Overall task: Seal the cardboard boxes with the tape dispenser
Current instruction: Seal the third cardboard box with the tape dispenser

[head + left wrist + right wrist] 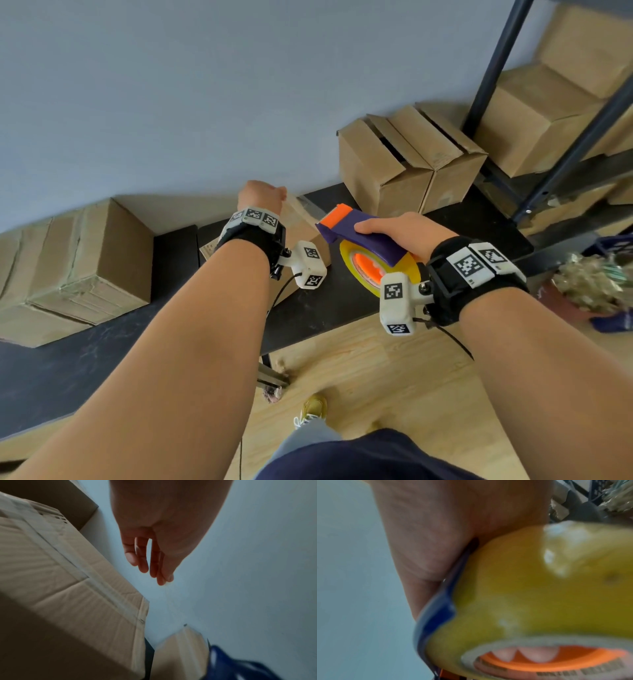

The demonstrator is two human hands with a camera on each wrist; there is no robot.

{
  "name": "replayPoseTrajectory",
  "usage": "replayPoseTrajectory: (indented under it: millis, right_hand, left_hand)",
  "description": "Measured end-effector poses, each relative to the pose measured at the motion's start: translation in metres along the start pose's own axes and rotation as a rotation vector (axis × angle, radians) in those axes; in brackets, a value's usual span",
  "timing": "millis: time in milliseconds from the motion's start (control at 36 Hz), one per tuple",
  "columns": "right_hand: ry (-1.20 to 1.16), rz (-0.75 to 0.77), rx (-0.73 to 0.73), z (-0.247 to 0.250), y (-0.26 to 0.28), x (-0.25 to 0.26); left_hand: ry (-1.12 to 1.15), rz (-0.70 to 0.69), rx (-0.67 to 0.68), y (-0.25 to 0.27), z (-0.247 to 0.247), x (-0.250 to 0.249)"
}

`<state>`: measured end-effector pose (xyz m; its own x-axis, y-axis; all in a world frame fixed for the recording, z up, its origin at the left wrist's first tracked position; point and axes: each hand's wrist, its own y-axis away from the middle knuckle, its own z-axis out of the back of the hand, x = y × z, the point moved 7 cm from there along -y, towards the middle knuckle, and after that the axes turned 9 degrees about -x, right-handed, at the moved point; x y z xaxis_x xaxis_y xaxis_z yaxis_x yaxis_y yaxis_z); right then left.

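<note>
My right hand (394,229) grips the purple and orange tape dispenser (359,233) by its handle, holding it in the air above the black table (325,308). Its yellow tape roll (530,588) fills the right wrist view, blurred. My left hand (262,197) hovers over the far edge of a small cardboard box (301,222), mostly hidden behind that wrist. In the left wrist view the left hand's fingers (144,563) hang straight and loose, holding nothing, beside the box's top (77,588), which has clear tape along its seam.
A taped box (78,260) stands on the table at the left. Two boxes with loose flaps (404,161) stand against the wall at the right. More boxes (534,113) fill a dark metal rack (582,137). A potted plant (596,284) sits on the wooden floor.
</note>
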<state>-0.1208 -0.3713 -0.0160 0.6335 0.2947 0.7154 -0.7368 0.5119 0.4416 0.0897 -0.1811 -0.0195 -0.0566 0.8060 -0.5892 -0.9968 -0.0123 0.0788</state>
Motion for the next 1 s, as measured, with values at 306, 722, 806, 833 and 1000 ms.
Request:
replayPoseTrajectory:
  millis: [306,722,806,833,1000]
  right_hand:
    - [-0.055,-0.053,-0.142,-0.015,-0.024,0.019]
    - [-0.010,-0.156,-0.183,-0.047,-0.057,0.031]
    - [-0.007,-0.180,-0.174,-0.050,-0.058,0.028]
    - [-0.003,-0.185,-0.171,-0.051,-0.059,0.027]
    - [-0.015,-0.209,-0.159,-0.054,-0.061,0.023]
  left_hand:
    - [-0.019,-0.179,0.052,-0.041,-0.014,-0.011]
    - [-0.031,-0.135,0.219,-0.084,-0.048,0.009]
    - [-0.020,-0.137,0.241,-0.087,-0.055,0.013]
    - [-0.009,-0.138,0.248,-0.087,-0.056,0.013]
    - [-0.076,-0.109,0.262,-0.084,-0.064,0.021]
